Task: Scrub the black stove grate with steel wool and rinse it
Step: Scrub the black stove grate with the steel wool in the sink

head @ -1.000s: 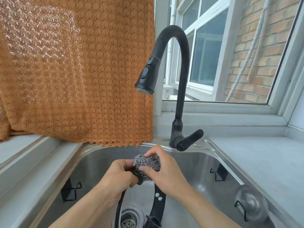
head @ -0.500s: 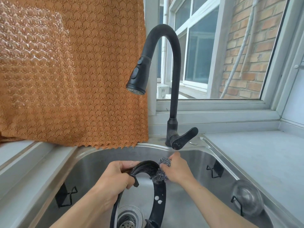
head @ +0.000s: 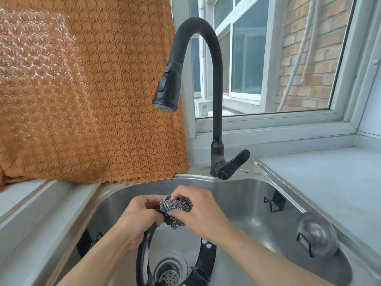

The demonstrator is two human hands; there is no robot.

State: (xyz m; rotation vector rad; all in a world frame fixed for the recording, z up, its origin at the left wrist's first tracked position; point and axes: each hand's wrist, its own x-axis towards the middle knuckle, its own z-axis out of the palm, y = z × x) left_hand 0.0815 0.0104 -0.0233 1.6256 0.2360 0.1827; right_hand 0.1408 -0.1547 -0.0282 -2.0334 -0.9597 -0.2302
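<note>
From the head view, the black stove grate [head: 142, 250] stands on edge in the sink [head: 257, 195], its ring running from the top arc down past the drain [head: 168, 271]. The left hand [head: 136, 219] is curled round the top left of the ring, steadying it. The right hand [head: 198, 211] clamps the steel wool [head: 175, 205] onto the ring's top, touching the left hand. Next stroke, I'd judge, runs down the right-hand arc. The faucet [head: 216, 100] looks dry.
</note>
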